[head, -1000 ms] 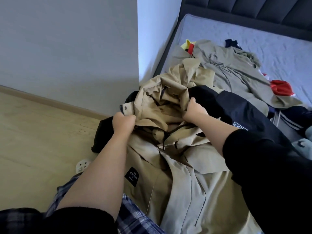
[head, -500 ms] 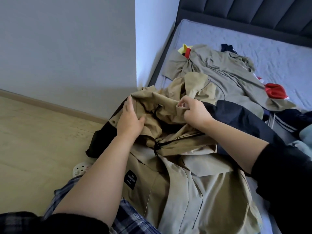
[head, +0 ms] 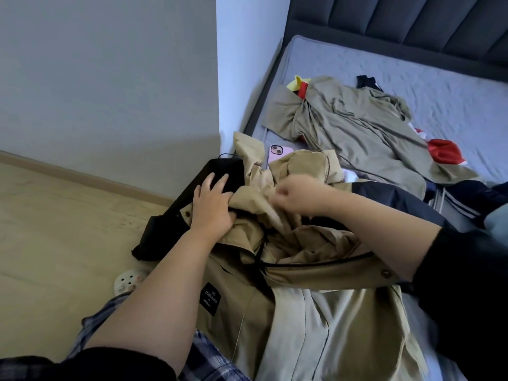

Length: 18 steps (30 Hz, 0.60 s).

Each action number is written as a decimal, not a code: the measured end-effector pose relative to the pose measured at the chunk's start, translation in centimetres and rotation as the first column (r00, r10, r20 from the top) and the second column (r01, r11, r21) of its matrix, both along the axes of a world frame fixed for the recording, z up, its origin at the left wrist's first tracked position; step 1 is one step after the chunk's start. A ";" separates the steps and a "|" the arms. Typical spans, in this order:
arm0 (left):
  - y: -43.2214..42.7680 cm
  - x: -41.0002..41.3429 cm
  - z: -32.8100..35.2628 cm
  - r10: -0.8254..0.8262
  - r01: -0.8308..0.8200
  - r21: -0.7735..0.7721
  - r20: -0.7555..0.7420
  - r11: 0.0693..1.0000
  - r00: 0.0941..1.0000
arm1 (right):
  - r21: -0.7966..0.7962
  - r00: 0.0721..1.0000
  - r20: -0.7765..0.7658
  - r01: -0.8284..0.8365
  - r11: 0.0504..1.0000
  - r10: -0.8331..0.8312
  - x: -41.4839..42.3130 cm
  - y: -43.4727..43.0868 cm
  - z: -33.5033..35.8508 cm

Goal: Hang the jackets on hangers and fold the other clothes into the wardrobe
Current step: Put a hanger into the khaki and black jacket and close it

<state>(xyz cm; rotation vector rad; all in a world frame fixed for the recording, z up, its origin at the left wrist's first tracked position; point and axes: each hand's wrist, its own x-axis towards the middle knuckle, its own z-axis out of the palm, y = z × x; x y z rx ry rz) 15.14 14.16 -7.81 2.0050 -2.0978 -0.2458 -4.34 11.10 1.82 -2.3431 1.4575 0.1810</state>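
Overhanging bed edge: tan jkt.

Soft, cool daylight fills your view, with no glare anywhere. The white wall beside the bed is the brightest surface. The grey wall sits a shade dimmer, and a soft shadow darkens its lower corner. Your right hand smears with motion blur, its fingers indistinct, while your left hand reads sharp. The black cloth under the left hand and your right sleeve sink to near-featureless dark. The wide lens bends the skirting and the headboard, and it tilts the wall edge.
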 end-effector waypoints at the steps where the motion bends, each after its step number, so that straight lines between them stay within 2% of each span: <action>1: 0.0 0.1 0.0 -0.023 0.024 0.023 -0.015 0.999 1.000 | -0.186 0.989 0.131 0.087 0.979 -0.063 0.2 -1.2 -0.1; 2: -0.1 0.2 0.0 -0.036 0.037 0.024 -0.034 0.999 0.999 | -0.322 0.978 0.190 0.146 0.935 -0.087 0.2 -2.6 -0.4; 3: 0.0 0.1 0.0 -0.037 0.037 0.013 -0.066 0.999 0.997 | -0.395 0.985 0.150 0.139 0.908 -0.086 0.1 -3.9 -0.6; 4: 0.1 0.0 0.2 -0.024 0.024 0.004 -0.119 1.000 0.993 | -0.397 0.995 0.029 0.096 0.913 -0.093 -0.2 -5.0 -1.0; 5: 0.1 -0.2 0.4 -0.005 0.006 0.002 -0.186 1.000 0.983 | -0.343 0.991 -0.090 0.062 0.937 -0.098 -0.7 -5.9 -1.5; 7: 0.2 -0.5 0.8 -0.026 0.019 -0.028 -0.292 0.999 0.956 | -0.130 0.969 -0.207 0.108 0.986 -0.133 -2.2 -6.6 -3.3; 8: 0.3 -0.7 1.1 -0.075 0.062 -0.054 -0.302 0.997 0.950 | 0.021 0.963 -0.228 0.150 0.989 -0.141 -3.2 -6.6 -4.8; 10: 0.3 -1.4 1.6 -0.192 0.174 -0.094 -0.244 0.980 0.951 | 0.275 0.952 -0.256 0.236 0.932 -0.166 -4.8 -5.9 -7.3; 13: 0.1 -3.0 1.6 -0.319 0.308 -0.113 -0.103 0.945 0.942 | 0.424 0.941 -0.332 0.215 0.880 -0.069 -5.7 -4.0 -9.3; 15: 0.0 -3.8 1.3 -0.360 0.354 -0.082 -0.075 0.932 0.930 | 0.489 0.922 -0.385 0.184 0.853 0.022 -5.4 -2.4 -8.6; 18: 0.0 -4.4 0.6 -0.367 0.364 -0.051 -0.086 0.930 0.926 | 0.629 0.937 -0.347 0.217 0.747 0.020 -5.0 -1.0 -7.7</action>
